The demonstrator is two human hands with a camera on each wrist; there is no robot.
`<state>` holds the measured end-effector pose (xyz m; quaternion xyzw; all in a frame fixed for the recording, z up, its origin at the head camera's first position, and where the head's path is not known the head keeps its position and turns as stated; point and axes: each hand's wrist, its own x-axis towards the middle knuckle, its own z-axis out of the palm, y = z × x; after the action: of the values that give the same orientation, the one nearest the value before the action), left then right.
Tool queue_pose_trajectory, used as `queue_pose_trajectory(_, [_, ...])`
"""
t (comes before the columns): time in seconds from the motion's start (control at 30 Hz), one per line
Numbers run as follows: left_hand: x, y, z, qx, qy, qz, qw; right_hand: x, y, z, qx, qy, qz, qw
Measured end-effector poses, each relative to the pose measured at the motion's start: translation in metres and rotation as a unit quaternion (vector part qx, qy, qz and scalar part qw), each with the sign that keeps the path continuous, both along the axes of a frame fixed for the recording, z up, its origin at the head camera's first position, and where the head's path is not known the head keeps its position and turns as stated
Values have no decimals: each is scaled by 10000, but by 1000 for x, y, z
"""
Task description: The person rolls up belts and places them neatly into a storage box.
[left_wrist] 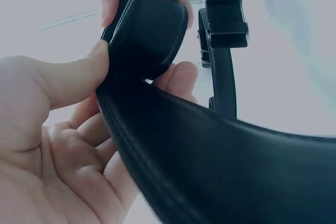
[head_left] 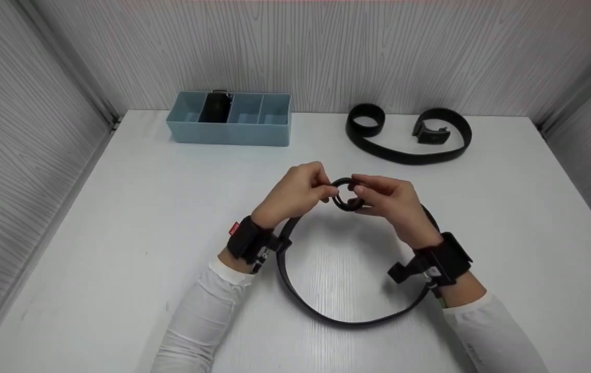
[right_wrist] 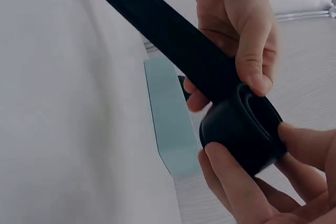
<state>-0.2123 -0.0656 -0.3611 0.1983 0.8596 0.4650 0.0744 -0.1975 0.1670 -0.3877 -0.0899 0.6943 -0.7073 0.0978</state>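
Observation:
A black belt (head_left: 326, 311) lies in a wide loop on the white table (head_left: 119, 217), its end wound into a small tight roll (head_left: 347, 195) lifted above the table. My left hand (head_left: 300, 190) pinches the roll from the left and my right hand (head_left: 384, 198) from the right. In the left wrist view the left thumb (left_wrist: 73, 80) presses the roll (left_wrist: 149, 30), with the strap (left_wrist: 220, 166) running off below. In the right wrist view fingertips of both hands sit round the roll (right_wrist: 242, 129), and the strap (right_wrist: 157, 22) leads up and left.
A second black belt (head_left: 409, 137), partly coiled with its buckle inside the loop, lies at the back right. A blue divided tray (head_left: 230, 127) with a dark item in one compartment stands at the back centre-left. Grey panel walls close in the table on three sides.

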Motion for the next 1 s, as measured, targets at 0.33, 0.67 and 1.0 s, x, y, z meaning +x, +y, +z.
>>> queue_pose_trajectory(0.33, [0, 1, -1, -498, 15, -336, 9982, -4, 8, 6, 1301, 234, 718, 9886])
queue_pose_trajectory(0.67, [0, 3, -1, 79, 30, 191, 9998, 0, -5, -3, -172, -51, -173, 9997])
queue_pose_trajectory(1.0, [2, 2, 2, -216, 41, -160, 9996, 0, 0, 2, 785, 310, 533, 9950])
